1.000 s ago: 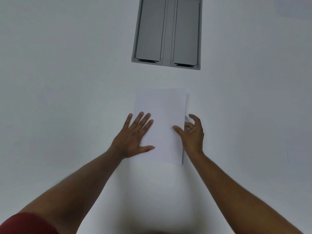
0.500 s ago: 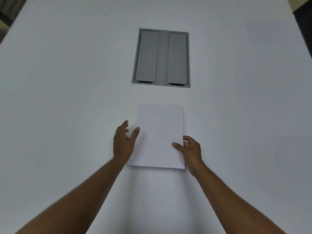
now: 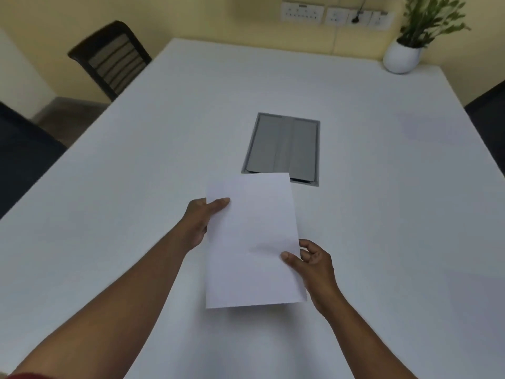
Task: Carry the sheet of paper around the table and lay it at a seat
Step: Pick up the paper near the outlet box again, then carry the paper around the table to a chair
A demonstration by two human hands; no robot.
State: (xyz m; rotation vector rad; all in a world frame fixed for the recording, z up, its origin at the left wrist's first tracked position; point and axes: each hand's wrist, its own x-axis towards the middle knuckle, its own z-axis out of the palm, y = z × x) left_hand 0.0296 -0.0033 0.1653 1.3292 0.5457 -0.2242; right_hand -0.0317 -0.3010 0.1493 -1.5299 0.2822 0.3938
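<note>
The left hand (image 3: 198, 224) is pinching the left edge of the sheet of paper (image 3: 252, 239), thumb lying on top near the upper corner and the other fingers hidden beneath. The sheet is hanging just above the white table (image 3: 136, 187), its far edge overlapping the view of the grey cable hatch (image 3: 282, 147) set into the tabletop. The right hand (image 3: 314, 265) is gripping the right edge lower down, thumb pressing on top and fingers curling under.

The person is judged to be starting the carry. Doing it well probably means keeping both pinches light, holding the sheet level so it is not creasing or flapping, and watching the chair (image 3: 109, 60) while rounding the corner.

At the far right corner a white pot (image 3: 400, 60) is holding a leafy green plant (image 3: 429, 20). The hatch's lids are lying closed, so its contents are not showing.
</note>
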